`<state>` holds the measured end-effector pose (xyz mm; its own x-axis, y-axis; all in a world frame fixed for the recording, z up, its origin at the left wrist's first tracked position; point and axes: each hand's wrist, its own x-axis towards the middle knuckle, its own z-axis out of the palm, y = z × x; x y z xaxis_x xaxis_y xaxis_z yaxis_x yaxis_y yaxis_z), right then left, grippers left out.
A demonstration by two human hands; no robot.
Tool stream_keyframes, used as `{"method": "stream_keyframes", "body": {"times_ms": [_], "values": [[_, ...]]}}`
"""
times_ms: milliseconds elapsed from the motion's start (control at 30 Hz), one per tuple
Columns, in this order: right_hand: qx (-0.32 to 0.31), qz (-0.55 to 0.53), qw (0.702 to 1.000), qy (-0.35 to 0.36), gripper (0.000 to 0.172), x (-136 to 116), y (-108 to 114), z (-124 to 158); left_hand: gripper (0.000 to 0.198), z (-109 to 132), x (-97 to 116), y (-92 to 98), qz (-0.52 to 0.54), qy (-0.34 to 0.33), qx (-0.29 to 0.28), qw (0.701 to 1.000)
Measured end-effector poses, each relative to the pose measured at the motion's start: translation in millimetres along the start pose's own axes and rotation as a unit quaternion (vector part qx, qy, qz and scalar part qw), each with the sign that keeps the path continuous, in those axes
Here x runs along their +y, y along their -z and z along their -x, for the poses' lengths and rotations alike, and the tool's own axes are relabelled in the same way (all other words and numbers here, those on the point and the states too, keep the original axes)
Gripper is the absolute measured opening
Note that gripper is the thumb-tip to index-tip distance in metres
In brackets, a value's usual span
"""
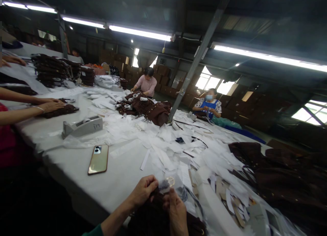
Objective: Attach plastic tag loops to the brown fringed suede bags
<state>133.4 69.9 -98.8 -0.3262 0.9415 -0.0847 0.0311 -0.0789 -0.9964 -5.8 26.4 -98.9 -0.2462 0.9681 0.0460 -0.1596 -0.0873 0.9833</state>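
Observation:
Low in the head view, my left hand is closed in a pinch at the edge of a thin, see-through wrapping. My right hand holds its thumb and fingers together at the lower edge of a pale gold buckle, which lies against that wrapping. What exactly each fingertip grips is partly blurred. Under both hands lies a dark brown cloth item, with a gold ring near its right side; my hands hide part of it.
White paper scraps and strips cover the table. A phone and a grey tape dispenser stand left. Brown goods are heaped right. A post rises mid-table. Co-workers' hands work at left; others stand behind.

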Motion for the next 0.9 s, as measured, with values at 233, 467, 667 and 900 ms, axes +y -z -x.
{"method": "stream_keyframes", "body": {"times_ms": [233, 467, 667, 900], "values": [[0.008, -0.179, 0.982, -0.058, 0.046, -3.5, -5.7, -7.3, 0.031, 14.9, 16.4, 7.8, -0.13, -0.03, -0.037, 0.99], [-0.025, -0.159, 0.985, -0.063, 0.042, -5.6, -8.9, -4.6, 0.029, 30.9, 13.9, 17.2, -0.159, -0.025, -0.013, 0.987], [-0.046, -0.148, 0.986, -0.062, 0.045, -17.0, -10.2, 2.1, 0.029, 23.7, 10.7, 3.0, -0.163, -0.048, 0.031, 0.985], [-0.021, -0.007, 0.999, 0.037, 0.055, -16.2, -8.5, 2.1, 0.039, 25.8, -1.2, -3.9, -0.071, -0.038, 0.056, 0.995]]}}
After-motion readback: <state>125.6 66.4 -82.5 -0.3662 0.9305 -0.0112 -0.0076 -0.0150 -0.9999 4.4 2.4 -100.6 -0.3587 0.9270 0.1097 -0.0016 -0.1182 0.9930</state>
